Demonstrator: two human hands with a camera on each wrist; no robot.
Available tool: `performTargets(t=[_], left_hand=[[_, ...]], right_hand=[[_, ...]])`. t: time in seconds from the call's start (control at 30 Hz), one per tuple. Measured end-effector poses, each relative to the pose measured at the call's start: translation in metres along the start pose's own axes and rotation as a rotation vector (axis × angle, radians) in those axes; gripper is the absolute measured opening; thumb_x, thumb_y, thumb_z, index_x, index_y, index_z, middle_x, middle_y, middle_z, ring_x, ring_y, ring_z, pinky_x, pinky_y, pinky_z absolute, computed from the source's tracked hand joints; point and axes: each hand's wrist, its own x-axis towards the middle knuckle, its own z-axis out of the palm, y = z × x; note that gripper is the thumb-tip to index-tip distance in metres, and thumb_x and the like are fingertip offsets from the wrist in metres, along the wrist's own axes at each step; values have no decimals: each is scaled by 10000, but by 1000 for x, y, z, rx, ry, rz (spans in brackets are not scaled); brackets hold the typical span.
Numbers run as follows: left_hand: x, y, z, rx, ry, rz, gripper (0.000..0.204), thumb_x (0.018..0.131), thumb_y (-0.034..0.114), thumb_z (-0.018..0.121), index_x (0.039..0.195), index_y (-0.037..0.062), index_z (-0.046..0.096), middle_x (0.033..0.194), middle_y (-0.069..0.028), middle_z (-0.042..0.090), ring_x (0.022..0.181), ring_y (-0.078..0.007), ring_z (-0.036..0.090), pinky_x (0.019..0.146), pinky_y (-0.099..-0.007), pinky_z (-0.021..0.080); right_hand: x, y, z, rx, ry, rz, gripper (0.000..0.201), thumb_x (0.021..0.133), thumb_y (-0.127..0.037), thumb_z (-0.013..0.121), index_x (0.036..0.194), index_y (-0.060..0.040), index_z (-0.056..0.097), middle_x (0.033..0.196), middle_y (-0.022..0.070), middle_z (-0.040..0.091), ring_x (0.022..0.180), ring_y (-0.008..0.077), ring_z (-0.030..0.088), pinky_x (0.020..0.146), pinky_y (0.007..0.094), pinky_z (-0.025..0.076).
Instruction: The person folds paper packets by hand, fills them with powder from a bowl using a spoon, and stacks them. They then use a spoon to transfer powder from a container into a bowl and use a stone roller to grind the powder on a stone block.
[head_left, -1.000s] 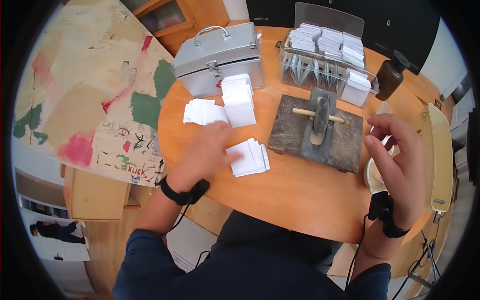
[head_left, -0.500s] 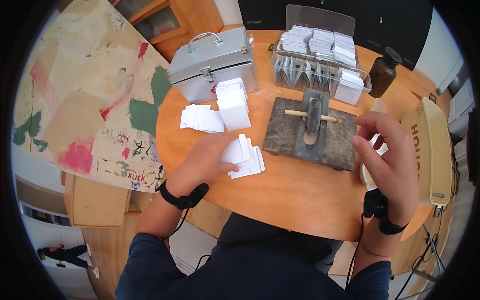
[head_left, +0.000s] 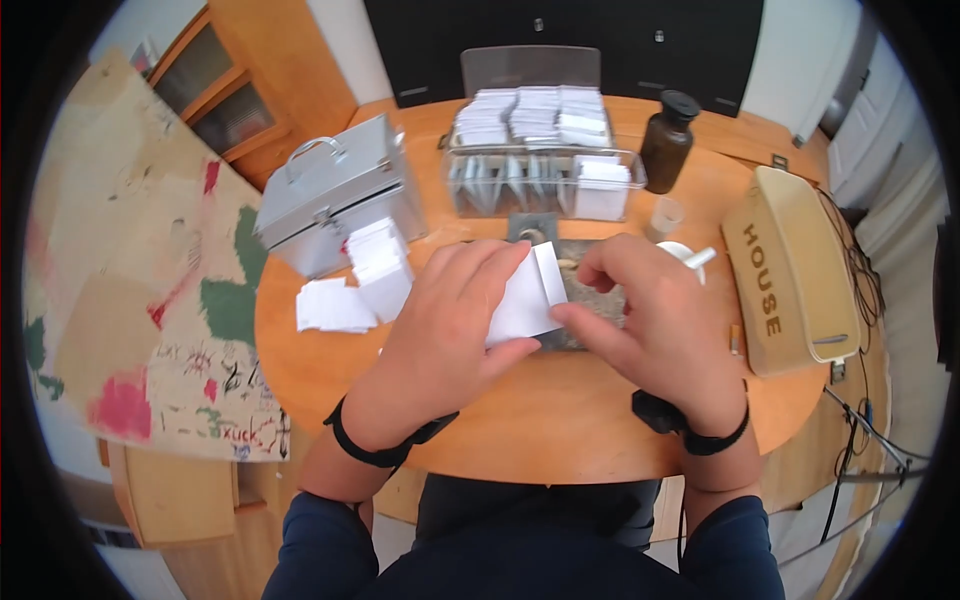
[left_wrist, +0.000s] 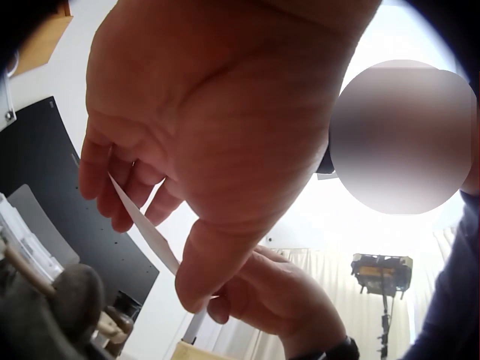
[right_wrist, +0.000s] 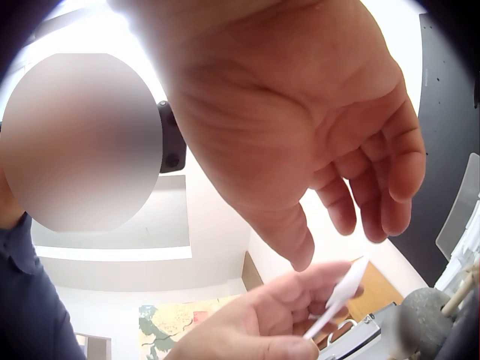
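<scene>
My left hand (head_left: 440, 320) holds a small white paper packet (head_left: 525, 300) between thumb and fingers, raised over the table. A narrow folded strip runs along the packet's right edge. My right hand (head_left: 665, 320) is just to the right, its thumb tip close by that edge. In the right wrist view, the right hand's fingers (right_wrist: 397, 172) bend loosely with nothing between them and the thumb. Behind the packet, a dark board (head_left: 600, 285) carries a grinding trough, largely covered by the hands. The left forearm and hand hide the nearer paper stack.
Two white paper stacks (head_left: 380, 265) lie before a silver case (head_left: 345, 200). Clear bins (head_left: 610, 208) of paper packets stand at the back, beside a brown bottle (head_left: 667, 145). A small cup (head_left: 665, 215), a white bowl (head_left: 685, 255) and a beige HOUSE box (head_left: 800, 270) are at right.
The left hand picked up a packet from the near stack and brought it to the middle. The right hand moved left toward it. The head view has swung right.
</scene>
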Motion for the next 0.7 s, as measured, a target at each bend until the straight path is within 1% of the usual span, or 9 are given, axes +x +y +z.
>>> performTargets(t=[0.03,0.07,0.13,0.17,0.2,0.37,0.6,0.67,0.7], left_hand=[[8,4,3,-16,1,25,696,664,112,801,1283,-15,510,1204,-166,550,1103,-367,505,972,-429,416],[15,8,6,-28,6,30,718,651,113,805,1296,-2,509,1228,-168,555,1127,-375,509,977,-433,419],[28,14,9,-49,13,50,741,639,114,809,1308,11,508,1252,-170,560,1152,-383,513,983,-436,422],[33,15,10,-40,15,66,741,637,111,808,1307,10,508,1251,-171,562,1143,-384,519,981,-436,424],[38,16,11,-30,16,79,740,636,108,806,1306,10,508,1250,-172,564,1134,-385,526,979,-435,426],[48,15,18,-29,25,84,724,653,101,799,1308,8,504,1250,-177,564,1153,-378,528,988,-431,426],[47,4,30,-33,55,35,718,694,75,773,1343,-4,480,1276,-196,543,1182,-376,516,993,-426,425],[45,0,34,-41,67,20,718,698,71,769,1349,-5,475,1277,-197,538,1180,-376,515,992,-426,425],[44,-1,35,-46,77,14,719,703,68,766,1355,-6,471,1278,-197,532,1177,-376,514,990,-425,425]], right_hand=[[-1,5,0,-29,3,-15,272,776,-175,748,908,-18,569,802,149,614,753,346,612,644,408,475],[0,7,1,-50,15,-6,272,776,-175,748,908,-18,569,802,149,614,753,346,612,644,408,475],[0,12,1,-46,89,32,317,775,-176,747,973,-30,547,793,153,607,756,343,613,636,412,474],[0,18,0,-68,93,7,345,784,-149,728,1034,-35,520,797,154,617,757,332,627,634,409,485],[0,19,-3,-80,99,13,345,784,-149,728,1034,-35,520,797,154,617,757,332,627,634,409,485],[2,23,-10,132,140,193,289,827,-29,628,1080,-19,489,777,150,638,721,313,661,635,404,505],[6,26,-9,209,138,204,326,835,7,608,1131,-14,473,813,155,665,737,288,677,629,358,509],[7,24,-8,292,122,312,351,840,1,612,1158,-17,466,824,135,672,721,247,669,634,330,506],[8,25,-7,292,115,310,351,840,1,612,1158,-17,466,824,135,672,721,247,669,634,330,506]])
